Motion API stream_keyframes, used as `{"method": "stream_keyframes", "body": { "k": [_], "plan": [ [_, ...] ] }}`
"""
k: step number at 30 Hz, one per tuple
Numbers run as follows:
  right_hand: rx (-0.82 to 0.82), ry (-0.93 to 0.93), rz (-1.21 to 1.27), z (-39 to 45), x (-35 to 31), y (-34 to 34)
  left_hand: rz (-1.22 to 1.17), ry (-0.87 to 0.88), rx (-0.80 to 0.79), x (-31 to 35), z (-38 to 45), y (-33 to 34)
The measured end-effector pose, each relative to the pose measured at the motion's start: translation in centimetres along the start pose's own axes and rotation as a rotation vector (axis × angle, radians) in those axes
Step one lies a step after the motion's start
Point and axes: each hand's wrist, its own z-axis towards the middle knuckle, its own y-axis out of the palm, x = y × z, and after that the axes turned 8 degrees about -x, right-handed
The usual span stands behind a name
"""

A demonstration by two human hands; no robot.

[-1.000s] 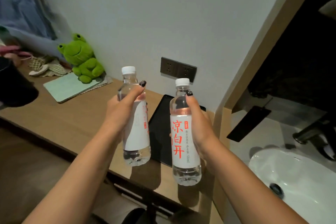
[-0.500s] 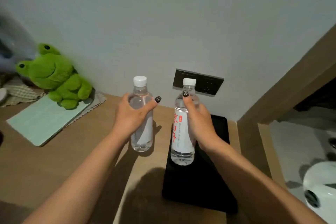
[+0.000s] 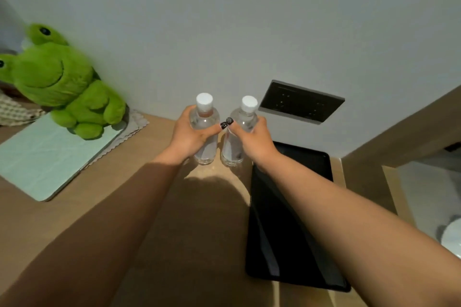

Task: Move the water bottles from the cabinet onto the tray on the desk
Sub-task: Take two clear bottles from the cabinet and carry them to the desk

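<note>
Two clear water bottles with white caps stand upright side by side near the wall, their bases on or just above the wooden desk [image 3: 154,219], left of the tray. My left hand [image 3: 190,133] grips the left bottle [image 3: 205,129] around its body. My right hand [image 3: 252,138] grips the right bottle [image 3: 243,122] the same way. The thumbs nearly touch between the bottles. The black tray [image 3: 289,227] lies flat on the desk to the right of both bottles, with nothing on it; my right forearm crosses over it.
A green frog plush [image 3: 59,82] sits on a pale green mat [image 3: 47,154] at the left. A dark socket plate [image 3: 301,101] is on the wall behind the bottles. A wooden partition [image 3: 399,137] bounds the desk on the right, with a white basin [image 3: 452,237] beyond.
Both hands carried the bottles forward and down toward the wall. The right bottle went from above the tray to the desk left of it, and the two bottles came close together.
</note>
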Motion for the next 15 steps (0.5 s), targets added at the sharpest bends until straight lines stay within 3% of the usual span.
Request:
{"method": "stream_keyframes", "body": {
  "k": [15],
  "plan": [
    [0.024, 0.031, 0.078, 0.6, 2.0, 0.7, 0.07, 0.015, -0.125, -1.3, 1.1, -0.4]
  ]
}}
